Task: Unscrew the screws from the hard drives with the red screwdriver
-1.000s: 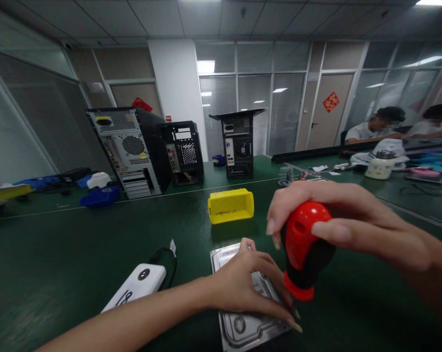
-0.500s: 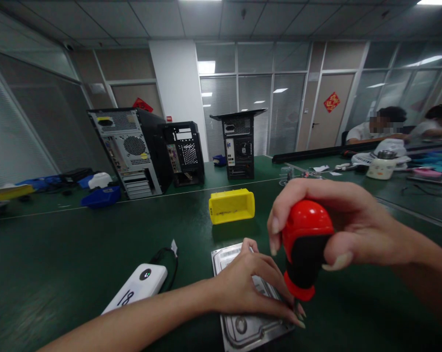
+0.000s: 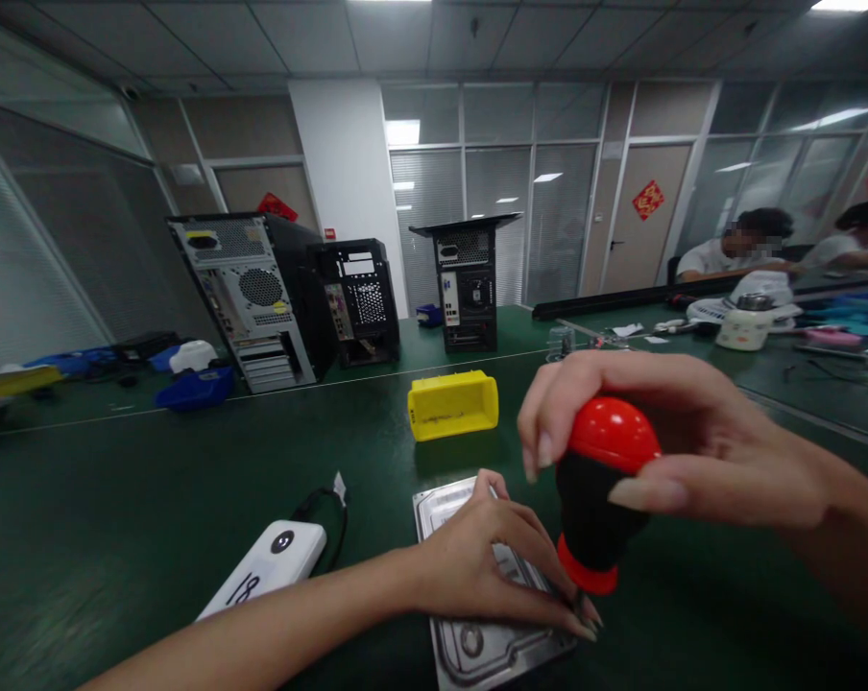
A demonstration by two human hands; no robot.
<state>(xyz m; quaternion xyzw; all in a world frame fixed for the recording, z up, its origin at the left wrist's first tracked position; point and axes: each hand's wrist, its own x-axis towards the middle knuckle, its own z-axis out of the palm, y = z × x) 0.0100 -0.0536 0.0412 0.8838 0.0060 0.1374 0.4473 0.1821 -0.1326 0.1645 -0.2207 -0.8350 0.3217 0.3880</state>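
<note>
**Screwdriver (image 3: 596, 509) at the right-hand edge of the hard drive (image 3: 470, 641)**

Your right hand (image 3: 642, 451) has its grip wrapped around the screwdriver's red-and-black handle, fingers curled over one side and the thumb against the other. The tool stands nearly upright, its top leaning slightly right, with the short shaft pointing down beside the drive's near right corner. Your fingers hide the tip, so you cannot tell here what it touches.

Your left hand (image 3: 481, 557) lies across the silver drive, which sits flat on the green surface (image 3: 117, 518) in front of you. Its thumb and forefinger come together right at the shaft — whether that grip is pinching the metal or only guiding it, you cannot tell.

To the left of the drive is a white device (image 3: 265, 566) marked in black, with a dark cable (image 3: 343, 528) looping beside it. Beyond the drive, a yellow bin (image 3: 453, 407) faces you with its open side, small bits inside. Farther back stand three computer cases (image 3: 251, 293).
</note>
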